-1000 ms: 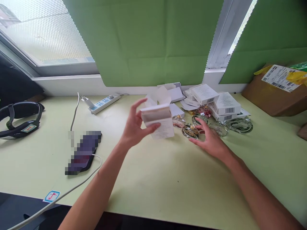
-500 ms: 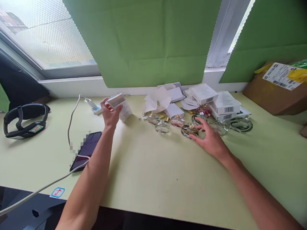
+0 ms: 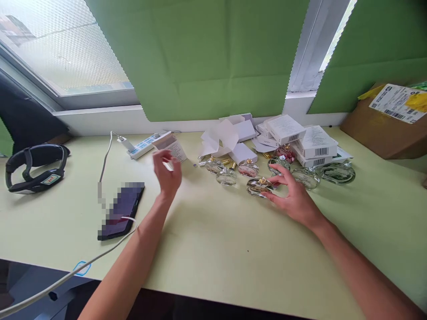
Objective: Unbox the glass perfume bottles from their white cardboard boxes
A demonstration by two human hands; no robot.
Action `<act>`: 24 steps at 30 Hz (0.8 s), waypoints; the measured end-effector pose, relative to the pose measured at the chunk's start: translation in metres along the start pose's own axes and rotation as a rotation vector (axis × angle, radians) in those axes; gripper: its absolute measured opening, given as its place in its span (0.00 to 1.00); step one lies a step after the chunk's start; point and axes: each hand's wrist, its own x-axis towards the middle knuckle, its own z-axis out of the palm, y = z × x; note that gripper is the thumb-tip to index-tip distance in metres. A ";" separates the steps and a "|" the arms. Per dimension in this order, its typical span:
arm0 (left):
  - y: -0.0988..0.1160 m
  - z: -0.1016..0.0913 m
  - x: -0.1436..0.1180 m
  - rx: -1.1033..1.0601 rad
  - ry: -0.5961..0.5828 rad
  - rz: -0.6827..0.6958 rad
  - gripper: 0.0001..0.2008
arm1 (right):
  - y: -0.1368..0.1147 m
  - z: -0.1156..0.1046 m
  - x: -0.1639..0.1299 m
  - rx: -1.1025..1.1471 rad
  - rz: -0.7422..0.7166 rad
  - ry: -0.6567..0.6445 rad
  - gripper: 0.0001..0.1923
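My right hand (image 3: 291,193) pinches the side of a flat, round glass perfume bottle (image 3: 258,187) with a gold neck, tilted on the tabletop. Raised above the table, my left hand (image 3: 167,174) has loosely curled fingers apart from the thumb and holds nothing. Just behind it, a small white printed box (image 3: 176,149) stands with its top open. Around the right hand lie more perfume bottles: a clear one (image 3: 227,177), a pinkish one (image 3: 248,168), a greenish one (image 3: 279,165) and a red one (image 3: 285,153).
White boxes (image 3: 316,142) and folded paper (image 3: 227,133) pile up along the wall. A power strip (image 3: 145,146), a phone (image 3: 123,213) with a white cable and a black headset (image 3: 36,169) lie at left. A cardboard carton (image 3: 383,129) stands at far right.
My left hand has let go of the white box and come right and nearer to me. My right hand has shifted the perfume bottle slightly left and toward me.
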 end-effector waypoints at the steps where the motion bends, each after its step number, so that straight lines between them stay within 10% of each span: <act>1: 0.003 0.006 -0.007 -0.001 -0.126 0.034 0.15 | -0.002 0.000 -0.001 0.009 -0.002 0.002 0.38; 9: -0.003 0.029 -0.023 0.060 -0.586 0.020 0.20 | -0.005 0.001 -0.004 0.090 0.006 -0.056 0.37; 24: -0.006 0.018 -0.015 0.084 -0.658 -0.098 0.16 | 0.005 0.006 0.001 0.140 0.038 -0.083 0.36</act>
